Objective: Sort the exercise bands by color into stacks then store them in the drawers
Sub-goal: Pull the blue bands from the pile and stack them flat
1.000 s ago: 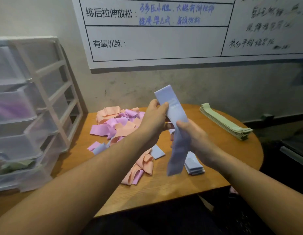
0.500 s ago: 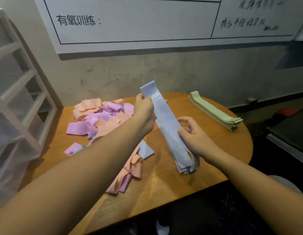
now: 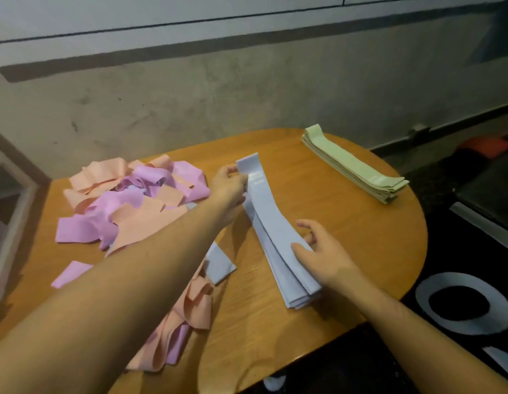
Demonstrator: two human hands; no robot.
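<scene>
Blue band going down onto the blue stack

My left hand (image 3: 228, 183) pinches the band (image 3: 258, 194) at its far end; my right hand (image 3: 318, 251), fingers loose, presses its near end onto the stack (image 3: 289, 285).

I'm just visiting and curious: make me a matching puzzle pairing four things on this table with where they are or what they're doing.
Things:
1. green stack
2. blue stack
3. pink and peach pile
4. left hand

Descriptions:
A. loose and tangled on the table's left part
B. neatly piled at the far right edge, untouched
C. pinching the far end of the top blue band
D. lying mid-table under the right hand

Pairs: 1-B, 2-D, 3-A, 4-C
</scene>
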